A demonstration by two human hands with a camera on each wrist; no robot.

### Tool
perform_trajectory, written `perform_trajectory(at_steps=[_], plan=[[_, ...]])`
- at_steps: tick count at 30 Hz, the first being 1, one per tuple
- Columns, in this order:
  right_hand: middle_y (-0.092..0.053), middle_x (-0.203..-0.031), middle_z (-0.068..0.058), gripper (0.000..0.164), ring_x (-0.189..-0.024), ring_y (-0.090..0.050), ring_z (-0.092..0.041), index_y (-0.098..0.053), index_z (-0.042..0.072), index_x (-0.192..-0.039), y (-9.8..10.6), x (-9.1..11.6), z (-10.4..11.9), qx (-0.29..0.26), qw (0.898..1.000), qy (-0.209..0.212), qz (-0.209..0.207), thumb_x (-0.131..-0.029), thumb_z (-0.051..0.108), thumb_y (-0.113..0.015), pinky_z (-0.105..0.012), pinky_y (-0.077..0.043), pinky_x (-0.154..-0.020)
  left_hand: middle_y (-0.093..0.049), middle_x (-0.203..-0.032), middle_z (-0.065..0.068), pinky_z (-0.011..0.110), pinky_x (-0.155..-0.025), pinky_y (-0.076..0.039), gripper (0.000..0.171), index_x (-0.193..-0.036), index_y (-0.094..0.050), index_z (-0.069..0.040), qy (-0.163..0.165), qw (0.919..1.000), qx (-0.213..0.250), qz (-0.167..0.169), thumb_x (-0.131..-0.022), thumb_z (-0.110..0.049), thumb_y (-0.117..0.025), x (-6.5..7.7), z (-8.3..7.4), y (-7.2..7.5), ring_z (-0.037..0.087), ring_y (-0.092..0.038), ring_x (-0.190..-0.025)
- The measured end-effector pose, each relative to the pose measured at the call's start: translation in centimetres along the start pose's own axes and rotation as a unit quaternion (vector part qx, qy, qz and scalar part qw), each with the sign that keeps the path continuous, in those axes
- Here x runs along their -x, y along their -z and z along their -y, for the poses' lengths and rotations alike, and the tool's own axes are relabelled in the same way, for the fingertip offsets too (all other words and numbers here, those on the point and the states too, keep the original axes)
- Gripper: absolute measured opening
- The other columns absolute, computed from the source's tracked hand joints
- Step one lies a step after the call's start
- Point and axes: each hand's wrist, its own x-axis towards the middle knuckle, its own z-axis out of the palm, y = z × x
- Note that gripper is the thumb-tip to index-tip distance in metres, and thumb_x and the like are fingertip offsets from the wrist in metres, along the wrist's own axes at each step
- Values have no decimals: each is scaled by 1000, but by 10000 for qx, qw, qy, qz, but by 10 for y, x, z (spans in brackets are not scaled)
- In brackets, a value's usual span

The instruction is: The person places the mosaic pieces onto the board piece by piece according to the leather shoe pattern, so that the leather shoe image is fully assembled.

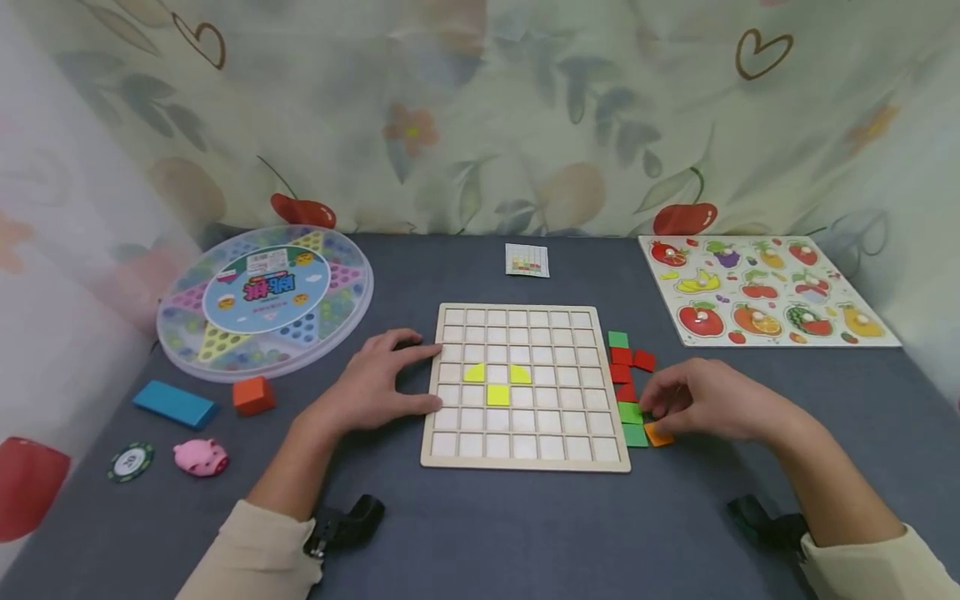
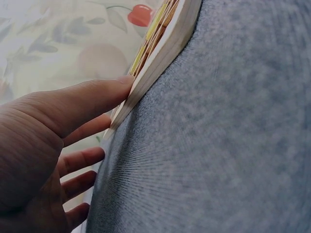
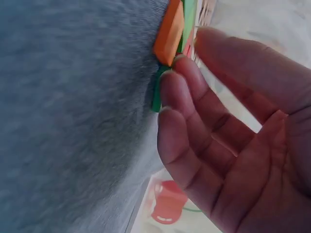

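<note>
A wooden grid board lies in the middle of the table, with two rounded yellow pieces and a yellow square tile in its cells. My left hand touches the board's left edge with spread, fairly straight fingers; its thumb is against the side. Off the right edge, green tiles and red tiles lie in a loose column. My right hand is over their near end, fingers loosely bent beside an orange tile and a dark green tile, thumb apart from the fingertips.
Behind the board lies a small printed card. A fruit puzzle board is at the back right. On the left are a round marble game, a blue block, an orange block, a pink pig and a chip.
</note>
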Motion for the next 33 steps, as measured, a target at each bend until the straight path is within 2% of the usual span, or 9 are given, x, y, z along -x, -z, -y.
perform_trajectory(at_steps=[3,6,14,19,23,27,33], plan=[[-67,-87,7,19,-80,-60,-12,-75,16,-101,-6,4,-4,334,9993,-80,-117,-84,18,-84,-25,-51,-69,-42,-157,17,67,-113,-32,73,-152,-54,-19,-21,10000,0,-7,-89,-47,-78,0,0,0,43,-34,-144],[-65,-88,6,21,-80,-57,-11,-75,16,-101,-9,4,-5,500,9986,46,-146,-83,18,-85,-26,-50,-68,-42,-157,17,67,-113,-32,73,-152,-54,-19,-15,10000,5,-18,-89,-48,-78,1,1,0,43,-34,-144],[-59,-88,4,23,-80,-54,-13,-71,20,-93,-12,2,-3,605,9981,21,-92,-79,20,-88,-27,-48,-67,-42,-157,17,66,-112,-33,73,-152,-54,-20,-30,10000,15,-36,-89,-48,-78,2,2,0,43,-36,-143],[-59,-82,3,22,-75,-56,-15,-66,19,-89,-7,2,-6,237,9996,-80,102,-81,21,-87,-27,-48,-65,-42,-157,16,66,-114,-32,74,-153,-54,-20,1,10000,-11,-11,-89,-49,-77,1,0,1,43,-35,-143],[-63,-79,0,15,-70,-59,-15,-71,15,-93,2,3,-8,-279,9994,-7,209,-86,21,-83,-28,-50,-62,-42,-158,16,66,-114,-31,74,-153,-54,-20,59,10000,-35,-2,-89,-49,-77,2,0,1,42,-35,-144],[-66,-82,-3,18,-68,-61,-17,-72,11,-103,8,3,-6,-654,9977,69,138,-90,21,-80,-30,-53,-61,-41,-158,16,66,-114,-31,74,-153,-53,-21,43,10000,-52,7,-89,-49,-77,2,0,1,42,-35,-144],[-67,-84,-6,25,-70,-63,-19,-73,8,-110,10,-10,10,-842,9964,85,-31,-91,22,-79,-33,-55,-65,-41,-158,17,66,-114,-31,74,-153,-54,-20,-21,10000,-20,-16,-89,-49,-77,1,0,0,43,-35,-144]])
